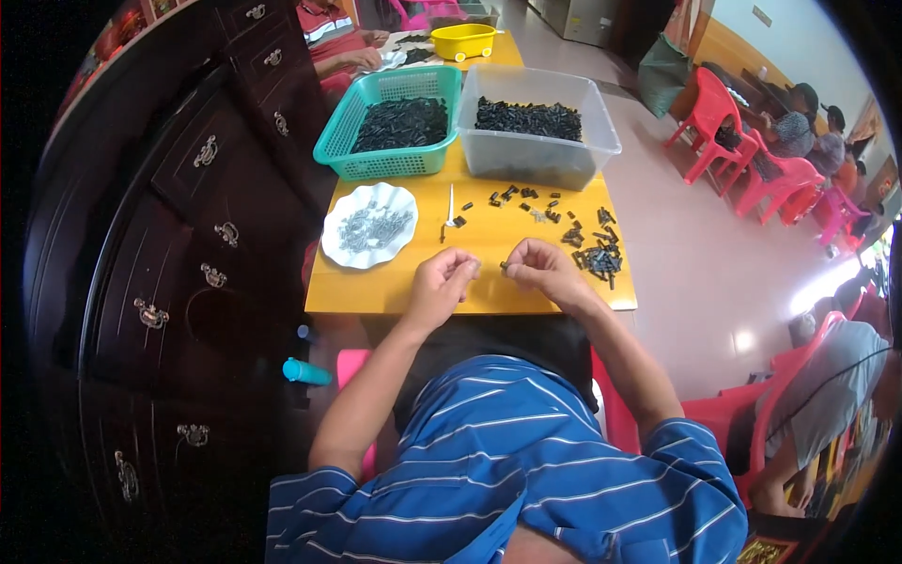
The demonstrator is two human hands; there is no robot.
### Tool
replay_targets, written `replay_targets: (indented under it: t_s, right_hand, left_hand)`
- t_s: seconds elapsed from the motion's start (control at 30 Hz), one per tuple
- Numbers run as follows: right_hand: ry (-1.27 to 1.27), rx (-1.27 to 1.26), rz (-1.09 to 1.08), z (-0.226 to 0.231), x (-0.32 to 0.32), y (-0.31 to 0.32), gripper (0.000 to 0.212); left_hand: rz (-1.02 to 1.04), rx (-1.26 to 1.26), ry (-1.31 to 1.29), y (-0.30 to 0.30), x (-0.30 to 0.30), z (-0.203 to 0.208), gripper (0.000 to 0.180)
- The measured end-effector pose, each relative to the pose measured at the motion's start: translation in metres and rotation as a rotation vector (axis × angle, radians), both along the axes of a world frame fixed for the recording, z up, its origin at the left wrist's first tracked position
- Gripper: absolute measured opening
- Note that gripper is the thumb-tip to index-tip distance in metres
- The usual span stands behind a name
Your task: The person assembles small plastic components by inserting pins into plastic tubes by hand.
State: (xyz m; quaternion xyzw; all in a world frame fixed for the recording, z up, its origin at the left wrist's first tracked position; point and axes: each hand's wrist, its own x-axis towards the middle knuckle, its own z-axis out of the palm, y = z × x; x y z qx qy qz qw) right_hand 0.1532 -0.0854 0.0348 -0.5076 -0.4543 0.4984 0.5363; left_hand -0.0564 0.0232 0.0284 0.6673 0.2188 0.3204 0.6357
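A yellow table (pixel 395 293) carries, at its far end, a clear plastic tub (pixel 540 150) and a green basket (pixel 376 155), both loaded with small black parts, and nearer in a white scalloped plate (pixel 334 246) of little metal pieces. Scattered black parts (pixel 594 256) lie just right of the right hand (pixel 540 271), whose fingertips pinch a tiny dark part (pixel 505 266) above the table's near edge. The left hand (pixel 440 285) is curled loosely closed beside it; I cannot tell whether it holds anything.
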Motion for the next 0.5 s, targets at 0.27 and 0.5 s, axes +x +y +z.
replay_targets:
  t_s: [0.27,0.5]
  right_hand:
    - [0.069,-0.025,0.024,-0.006,-0.018,-0.004,0.011]
    - [0.094,-0.016,0.048,-0.013,-0.016,-0.005,0.010]
  left_hand:
    - [-0.007,0.084,-0.038,-0.010,0.003,-0.003,0.013]
    - [0.058,0.369,-0.004,-0.013,0.007,-0.007,0.010]
